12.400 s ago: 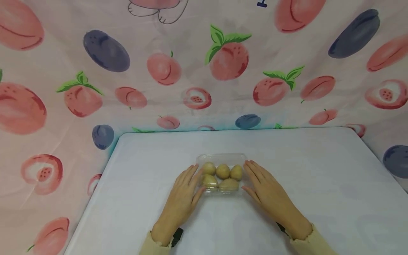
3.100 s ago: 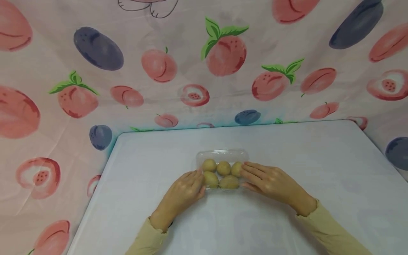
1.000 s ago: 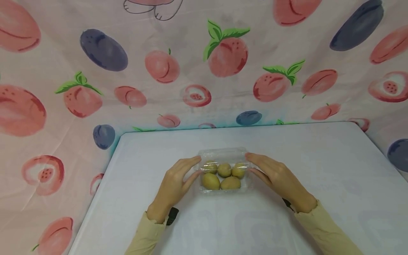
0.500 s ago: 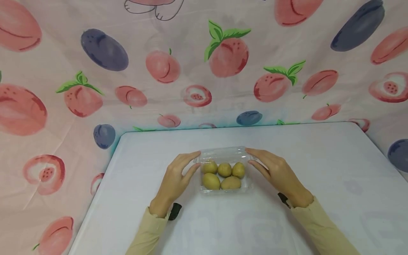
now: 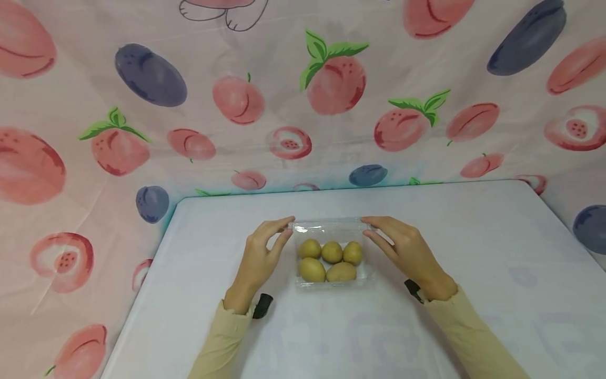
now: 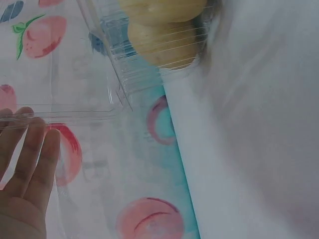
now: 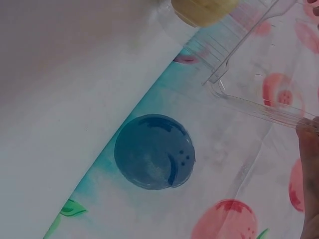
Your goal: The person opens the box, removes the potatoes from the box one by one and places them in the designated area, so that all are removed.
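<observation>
Here, your counter (image 5: 473,263) carries a clear plastic clamshell box (image 5: 331,281) near its middle, base flat on the surface and lid (image 5: 329,227) swung up at the far side. Your left hand (image 5: 258,258) and right hand (image 5: 409,252) stand apart, one at each end of that lid, fingers lightly curled and pinching its outer corners; the left wrist view shows your fingers (image 6: 35,149) laid against the thin lid rim (image 6: 60,117). Five kiwifruit (image 5: 331,261) lie loose in the base, three in the far row and two nearer you, touching one another.

Risks, as judged from this arrangement: the lid is thin and flexible, so uneven pull between your two hands would likely twist it and could crack the hinge. Nothing holds the base down, so lifting the lid further may tip the whole box towards you and roll the fruit onto the counter. A pinch this close to the corners may also slip, letting the lid snap down on the far row. The hinge itself is too transparent to make out clearly
</observation>
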